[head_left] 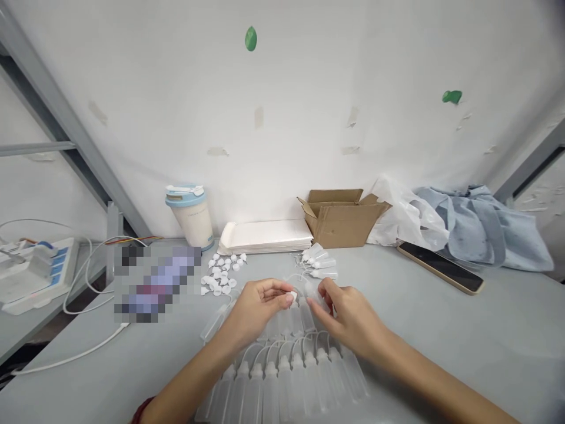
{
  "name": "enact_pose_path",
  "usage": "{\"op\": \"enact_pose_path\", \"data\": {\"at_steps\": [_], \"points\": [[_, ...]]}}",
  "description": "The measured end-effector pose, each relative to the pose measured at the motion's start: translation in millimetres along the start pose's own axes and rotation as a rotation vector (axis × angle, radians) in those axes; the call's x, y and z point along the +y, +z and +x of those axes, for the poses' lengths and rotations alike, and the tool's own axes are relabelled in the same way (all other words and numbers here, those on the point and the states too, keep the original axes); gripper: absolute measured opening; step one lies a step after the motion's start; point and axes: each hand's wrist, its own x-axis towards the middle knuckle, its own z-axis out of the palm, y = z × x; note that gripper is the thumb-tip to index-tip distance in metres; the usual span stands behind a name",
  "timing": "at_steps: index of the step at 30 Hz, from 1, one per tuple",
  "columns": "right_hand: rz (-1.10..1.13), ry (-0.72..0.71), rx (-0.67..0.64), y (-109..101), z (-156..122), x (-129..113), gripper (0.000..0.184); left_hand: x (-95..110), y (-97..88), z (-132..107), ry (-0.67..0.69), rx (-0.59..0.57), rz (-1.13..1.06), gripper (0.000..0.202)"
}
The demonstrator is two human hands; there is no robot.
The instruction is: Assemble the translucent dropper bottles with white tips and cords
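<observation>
Near the middle of the table, my left hand (267, 300) pinches a small white cap (293, 296) between thumb and fingertips. Just right of it, my right hand (346, 306) grips a translucent squeeze bottle (312, 291), partly hidden by the fingers. Below both hands lies a front row of similar squeeze bottles (285, 388) with thin curved spouts. Another row of bottles (282, 323) lies behind it, partly covered by my left hand. Loose white caps (219, 274) are scattered beyond my left hand. Several more bottles (318, 261) lie beyond my right hand.
Along the wall stand a lidded cup (194, 221), a stack of white envelopes (267, 235), an open cardboard box (339, 224), a plastic bag (404, 215) and blue cloth (494, 232). A phone (441, 268) lies right; a power strip (44, 274) and cables are left.
</observation>
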Motion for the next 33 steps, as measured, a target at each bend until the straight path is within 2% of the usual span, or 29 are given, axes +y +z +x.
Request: {"op": "enact_pose_path", "data": {"at_steps": [5, 8, 14, 17, 20, 25, 27, 30, 33], "points": [[-0.014, -0.192, 0.032, 1.3, -6.9, -2.6, 0.016, 2.8, 0.7, -3.2, -0.013, 0.044, -0.034, 0.027], [-0.035, -0.292, 0.07, 3.1, -8.9, -1.5, 0.015, 5.4, 0.2, -5.4, -0.008, 0.028, -0.019, 0.025], [-0.069, -0.419, 0.158, 5.5, -10.1, 1.2, 0.02, 7.4, -1.5, -7.7, 0.024, 0.002, -0.01, 0.02], [-0.02, -0.438, 0.174, 4.2, -10.0, 0.3, 0.023, 5.9, -3.1, -8.0, 0.056, -0.012, -0.025, 0.02], [0.167, -0.344, 0.126, 1.0, -9.6, -3.2, 0.024, 4.8, -3.6, -8.1, 0.092, -0.019, -0.035, 0.019], [0.615, 0.032, -0.129, -4.6, -8.0, -11.2, 0.033, 4.3, -2.1, -8.2, 0.125, -0.036, -0.097, 0.021], [0.761, 0.14, -0.216, -4.9, -7.2, -12.5, 0.036, 3.8, -1.2, -8.3, 0.12, -0.041, -0.141, 0.023], [0.815, 0.171, -0.218, -3.3, -6.9, -11.9, 0.035, 3.3, 0.2, -8.5, 0.106, -0.017, -0.166, 0.025], [0.661, 0.054, -0.069, 0.2, -8.3, -9.3, 0.029, 3.5, 1.4, -8.6, 0.092, 0.022, -0.126, 0.022]]}}
